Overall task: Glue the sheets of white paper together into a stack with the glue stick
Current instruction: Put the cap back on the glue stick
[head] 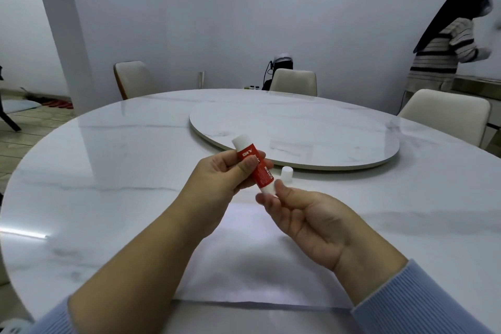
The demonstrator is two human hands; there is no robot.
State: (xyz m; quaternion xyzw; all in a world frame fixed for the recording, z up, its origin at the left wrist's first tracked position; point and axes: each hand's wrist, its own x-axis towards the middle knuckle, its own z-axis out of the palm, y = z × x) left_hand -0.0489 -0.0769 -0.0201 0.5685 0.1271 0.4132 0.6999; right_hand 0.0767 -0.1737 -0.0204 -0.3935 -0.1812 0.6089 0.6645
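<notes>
Left hand [225,171] grips red glue stick [253,168] mid-barrel, thumb across the label, held tilted above the table [108,171]. Right hand [306,222] pinches the white base knob at the stick's near end with thumb and fingertips. Far end of stick shows white; cannot tell whether that is glue or a cap. Small white cap [287,173] stands on the table just right of the stick, near the turntable [298,127] edge.

White paper [257,266] lies flat on the near table below both hands; sheet count not discernible.

Step in hand, judged: twisting the knob to advance glue. Do it well by holding the barrel steady with the left, turning only a little with the right, so the glue does not stand too proud and break off.

Room: open table left and right of the paper. Paper's near edge sits close to the table's near edge; keep strokes inward. Cap is well clear of the paper
</notes>
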